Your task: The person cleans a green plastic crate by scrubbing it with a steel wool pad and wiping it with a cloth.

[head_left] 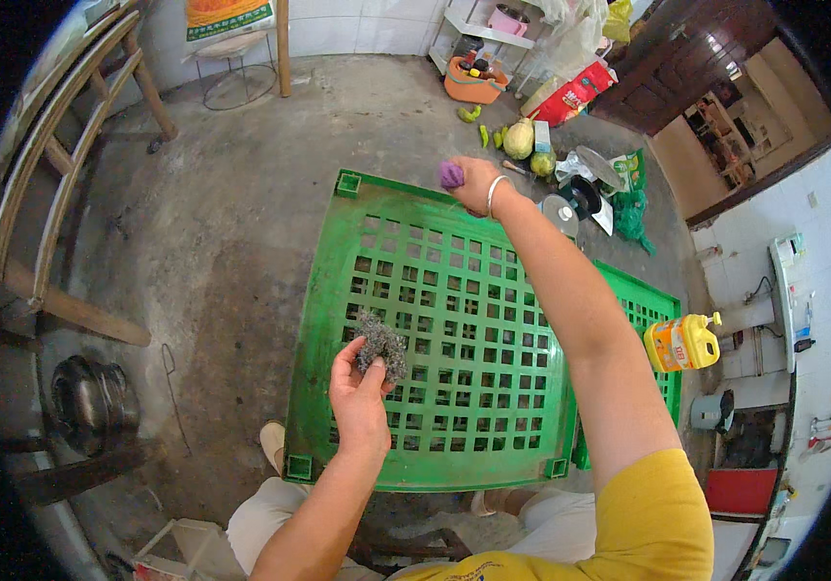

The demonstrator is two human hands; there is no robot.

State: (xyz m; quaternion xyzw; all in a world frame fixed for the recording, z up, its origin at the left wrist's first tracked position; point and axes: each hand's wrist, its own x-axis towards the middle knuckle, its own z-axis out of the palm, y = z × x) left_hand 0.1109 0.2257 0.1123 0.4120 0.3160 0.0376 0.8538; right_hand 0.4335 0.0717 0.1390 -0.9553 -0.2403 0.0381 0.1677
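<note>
A tangled grey steel wool scrubber [382,347] is pinched between the thumb and fingers of my left hand [359,405]. It is over the left part of an upturned green plastic crate [322,320] with a grid of square holes. My right arm reaches across to the crate's far edge. There my right hand [480,186], with a pale bracelet at the wrist, is closed around a bunched purple thing [451,175], perhaps a cloth. Most of that purple thing is hidden in the fingers.
A second green crate [672,320] stands to the right, with a yellow jug [681,343] by it. Past the far edge lie melons [519,139], green peppers [469,114] and an orange basket [474,85]. At left are a wooden rack [76,165] and a dark metal wheel rim [94,405].
</note>
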